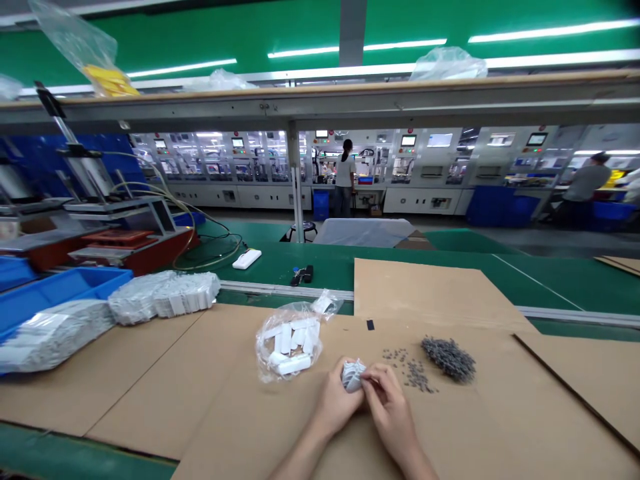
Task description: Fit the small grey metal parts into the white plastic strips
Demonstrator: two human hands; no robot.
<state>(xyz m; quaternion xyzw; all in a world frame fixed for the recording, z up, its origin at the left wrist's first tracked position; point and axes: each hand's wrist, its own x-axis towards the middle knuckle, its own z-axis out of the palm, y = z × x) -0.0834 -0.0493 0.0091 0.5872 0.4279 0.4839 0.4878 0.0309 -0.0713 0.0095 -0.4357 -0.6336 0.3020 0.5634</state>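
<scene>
My left hand [336, 399] is wrapped round a small bundle of light grey-white plastic pieces [353, 375], whose exact kind I cannot make out. Against the right side of that bundle, my right hand [389, 399] pinches with thumb and forefinger; whatever lies between the fingertips is too small to name. Loose small grey parts [419, 375] are scattered on the cardboard [280, 433] just right of my hands, and a heap of the same dark grey parts [450, 359] lies beyond them. Left of my hands rests a clear plastic bag [264, 357] with several white plastic pieces [293, 363].
Bagged stacks of white parts [165, 295] and blue bins [65, 293] stand at the left, below a press machine [93, 177]. A white box-shaped device [247, 259] and a small black object [303, 275] lie on the green bench. An overhead shelf [210, 110] spans the view. People work farther back.
</scene>
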